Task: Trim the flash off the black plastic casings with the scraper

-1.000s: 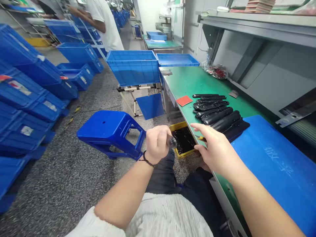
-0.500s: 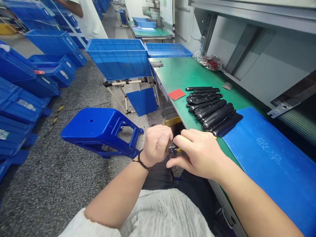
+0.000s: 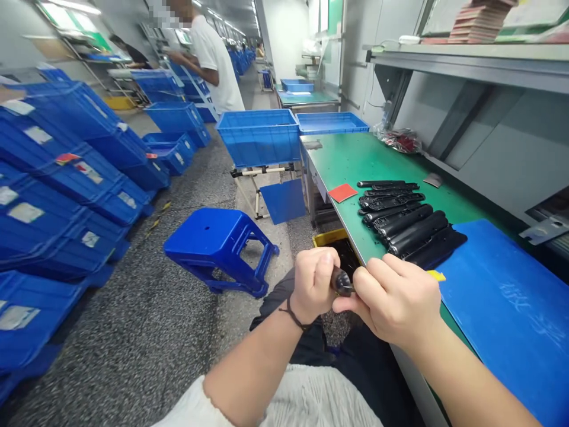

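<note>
My left hand is wrapped round a black plastic part, whose rounded, shiny end sticks out toward my right hand. Closed as well, my right hand meets that end, its thumb just below it. Past the right hand's knuckles a yellow tip shows, apparently of a slim tool in the fist; the rest is hidden by the fingers. Both hands are over my lap, beside the bench edge. On the green bench top lies a row of several long black plastic parts, close beyond my right hand.
A red square pad lies at the bench edge; a blue sheet covers the near right. Below the bench is a yellow bin. A blue stool, blue crates and stacked crates stand left. A person stands behind.
The view has tilted up and turned left, so the hands and bench appear farther right. Both hands stay closed at the black part, with little change in their grip.
</note>
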`<state>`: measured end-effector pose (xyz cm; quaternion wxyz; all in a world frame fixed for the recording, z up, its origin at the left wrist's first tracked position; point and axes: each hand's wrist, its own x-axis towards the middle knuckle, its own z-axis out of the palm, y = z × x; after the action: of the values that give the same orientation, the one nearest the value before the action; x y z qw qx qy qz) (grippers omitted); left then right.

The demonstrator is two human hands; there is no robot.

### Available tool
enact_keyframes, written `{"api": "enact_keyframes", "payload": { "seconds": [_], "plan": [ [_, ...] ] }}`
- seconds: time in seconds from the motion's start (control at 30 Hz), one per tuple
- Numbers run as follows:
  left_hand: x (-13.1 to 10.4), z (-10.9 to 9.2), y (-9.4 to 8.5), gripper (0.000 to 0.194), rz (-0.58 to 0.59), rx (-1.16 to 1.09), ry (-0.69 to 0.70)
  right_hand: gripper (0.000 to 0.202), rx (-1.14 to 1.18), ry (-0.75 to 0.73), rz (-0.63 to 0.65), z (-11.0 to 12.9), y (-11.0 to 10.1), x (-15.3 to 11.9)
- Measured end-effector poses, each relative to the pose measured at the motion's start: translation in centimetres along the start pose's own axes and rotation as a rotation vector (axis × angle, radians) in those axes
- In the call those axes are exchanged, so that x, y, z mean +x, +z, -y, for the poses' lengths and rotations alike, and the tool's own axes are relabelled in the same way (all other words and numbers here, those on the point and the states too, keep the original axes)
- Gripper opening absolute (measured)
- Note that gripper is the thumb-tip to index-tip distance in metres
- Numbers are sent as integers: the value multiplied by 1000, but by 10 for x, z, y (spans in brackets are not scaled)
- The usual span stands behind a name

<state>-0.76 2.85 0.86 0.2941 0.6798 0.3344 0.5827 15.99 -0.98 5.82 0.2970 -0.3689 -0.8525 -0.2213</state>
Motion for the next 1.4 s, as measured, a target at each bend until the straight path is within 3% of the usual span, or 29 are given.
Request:
{"api": "enact_keyframes", "payload": {
  "seconds": [0.3,0.47,0.57,0.7,0.77,0.83,0.97,1.1,1.23,1.4],
  "plan": [
    [-11,-4,13,61,-25,-36,-260,46,-145,-29,-80,-1,5,-5],
    [-14,6,13,69,193,-299,-469,29,36,57,-26,-11,6,-2],
    [-15,10,5,67,276,-329,-436,16,180,156,90,-20,-4,3],
    [-12,10,-11,61,254,-120,-217,28,227,162,231,-26,-17,5],
    [-9,8,-17,60,252,0,-94,25,279,170,246,-22,-19,4],
    [-7,8,-20,59,256,89,-5,35,341,197,239,-17,-17,4],
    [-7,8,-18,56,285,145,60,53,330,219,198,-7,-8,4],
    [-9,8,-10,54,246,139,32,54,154,136,98,-6,-3,2],
    [-10,7,-3,54,237,25,-91,49,-27,36,-29,-9,-1,-2],
    [-13,6,-2,54,278,-334,-342,32,144,73,-21,-20,-3,-1]
  ]
}}
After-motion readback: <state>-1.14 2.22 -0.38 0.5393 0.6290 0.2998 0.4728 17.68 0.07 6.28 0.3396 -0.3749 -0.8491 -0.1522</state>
